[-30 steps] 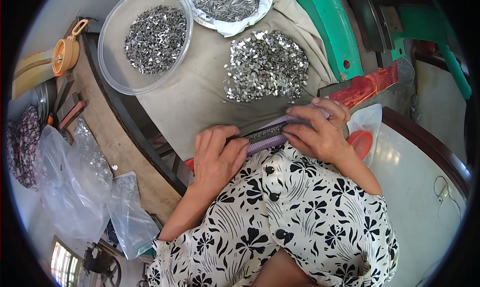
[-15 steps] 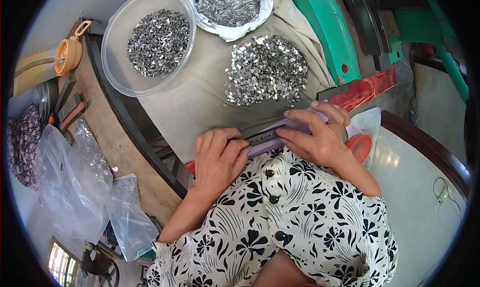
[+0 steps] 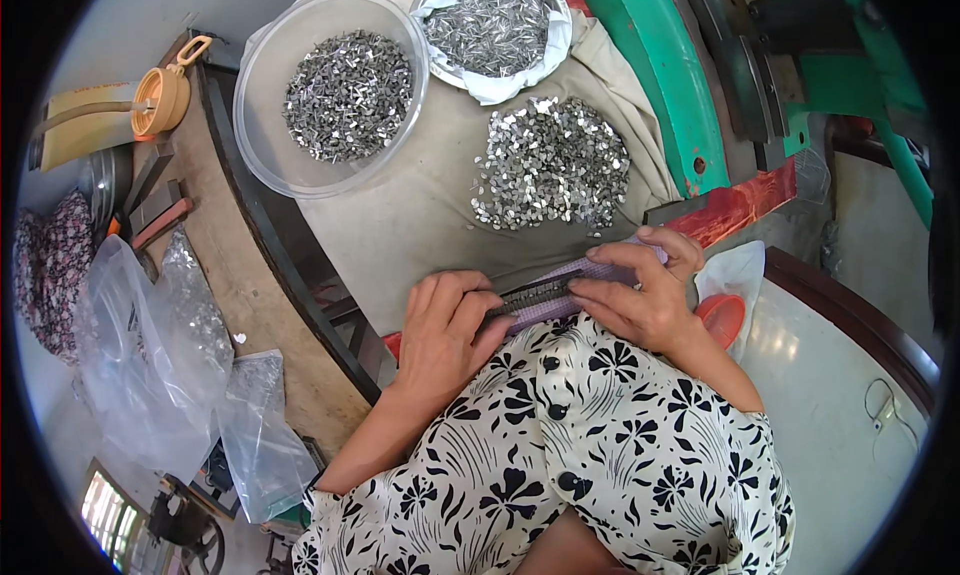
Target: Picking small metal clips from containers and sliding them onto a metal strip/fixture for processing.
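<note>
A dark narrow strip with a row of small grey metal pieces [image 3: 536, 297] lies slantwise at the front edge of the cloth-covered table, on a folded purple checked cloth [image 3: 545, 313]. The fingers of my left hand [image 3: 447, 325] are closed on its left end. Toward its right end, my right hand [image 3: 645, 297] has thumb and fingertips pressed on the strip, its other fingers over the purple cloth. Just beyond lies a loose heap of small flat shiny metal pieces [image 3: 555, 165]. What sits under my fingertips is hidden.
Farther back stand a clear plastic tub [image 3: 270, 125] of small metal pieces and a lined bowl [image 3: 560, 50] of thin metal pins. A green machine frame [image 3: 660, 85] rises at right. Plastic bags [image 3: 150, 375] hang at left by a wooden bench [image 3: 240, 265]; a red lid [image 3: 720, 320] lies right.
The whole view has shifted, so the things appear slightly lower and to the right. My left fingers have moved slightly on the strip's end; both hands stay at it.
</note>
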Demonstrator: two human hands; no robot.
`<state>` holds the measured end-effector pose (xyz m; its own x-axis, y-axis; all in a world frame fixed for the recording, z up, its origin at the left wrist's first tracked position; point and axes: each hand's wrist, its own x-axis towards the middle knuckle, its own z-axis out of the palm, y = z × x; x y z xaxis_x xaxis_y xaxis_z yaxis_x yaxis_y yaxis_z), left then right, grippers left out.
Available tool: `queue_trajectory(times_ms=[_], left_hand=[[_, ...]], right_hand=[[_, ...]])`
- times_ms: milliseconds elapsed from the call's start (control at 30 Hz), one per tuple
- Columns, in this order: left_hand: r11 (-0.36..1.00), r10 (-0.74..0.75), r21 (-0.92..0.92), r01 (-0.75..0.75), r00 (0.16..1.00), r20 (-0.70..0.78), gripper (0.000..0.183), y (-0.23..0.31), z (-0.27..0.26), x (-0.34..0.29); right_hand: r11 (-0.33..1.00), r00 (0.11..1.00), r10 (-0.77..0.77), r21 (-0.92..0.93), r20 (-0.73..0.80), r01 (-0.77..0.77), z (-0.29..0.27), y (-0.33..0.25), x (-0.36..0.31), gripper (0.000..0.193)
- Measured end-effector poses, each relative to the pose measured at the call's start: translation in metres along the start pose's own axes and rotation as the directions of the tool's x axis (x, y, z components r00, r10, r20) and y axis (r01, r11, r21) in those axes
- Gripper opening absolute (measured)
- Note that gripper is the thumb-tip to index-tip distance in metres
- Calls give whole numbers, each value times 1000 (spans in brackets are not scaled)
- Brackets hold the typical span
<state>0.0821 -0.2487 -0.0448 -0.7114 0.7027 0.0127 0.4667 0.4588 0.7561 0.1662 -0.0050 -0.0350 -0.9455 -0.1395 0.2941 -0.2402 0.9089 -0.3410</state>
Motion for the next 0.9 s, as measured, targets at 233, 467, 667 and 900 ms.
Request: queue_trajectory(times_ms=[233,467,667,900], left_hand=[[1000,24,5,-24,1000,-4,30,-6,-5,-8],[995,-52,-90,46,996,-69,25,-8,-1,-11],[999,14,-46,-17,998,-53,26,-10,-1,-11],[998,-16,-53,15,1000,-14,25,-8,-3,-10]], right_hand=[[997,993,37,58,114,-44,-5,2,5,23],[994,998,22,102,51,-28,1,-1,31,19],[992,993,-114,62,29,112,22,-5,76,16],[956,927,-290,38,238,289,37,-5,115,12]])
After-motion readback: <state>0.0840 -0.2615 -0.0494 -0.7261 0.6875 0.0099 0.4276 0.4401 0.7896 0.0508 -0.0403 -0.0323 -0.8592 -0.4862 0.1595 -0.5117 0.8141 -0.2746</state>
